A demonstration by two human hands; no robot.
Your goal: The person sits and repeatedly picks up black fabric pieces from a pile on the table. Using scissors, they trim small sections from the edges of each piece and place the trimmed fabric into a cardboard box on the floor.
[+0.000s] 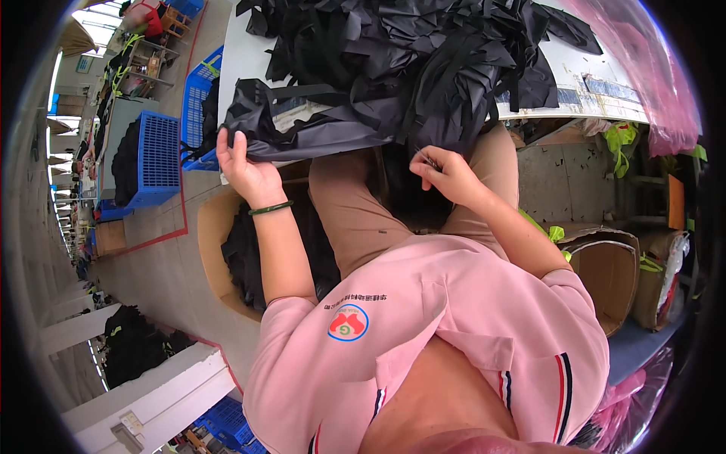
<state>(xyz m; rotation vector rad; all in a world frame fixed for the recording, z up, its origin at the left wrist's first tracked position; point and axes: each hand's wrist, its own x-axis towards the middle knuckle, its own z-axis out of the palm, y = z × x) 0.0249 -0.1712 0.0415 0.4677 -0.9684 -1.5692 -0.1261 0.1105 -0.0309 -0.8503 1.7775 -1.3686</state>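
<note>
One black fabric panel (pixel 325 136) lies along the front of the counter (pixel 567 64), its corner probably steadied by the left hand (pixel 255 180), fingers half-open, grip unclear, while the right hand (pixel 451 177) curls its fingers round small dark snips (pixel 431 162).

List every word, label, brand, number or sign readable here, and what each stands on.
Pink shirt: one line of dark characters, upside down in this view; wording not copied.
Round blue-ringed badge on the shirt: small lettering, not copied.
Anything farther off: too small or blurred to read.
</note>
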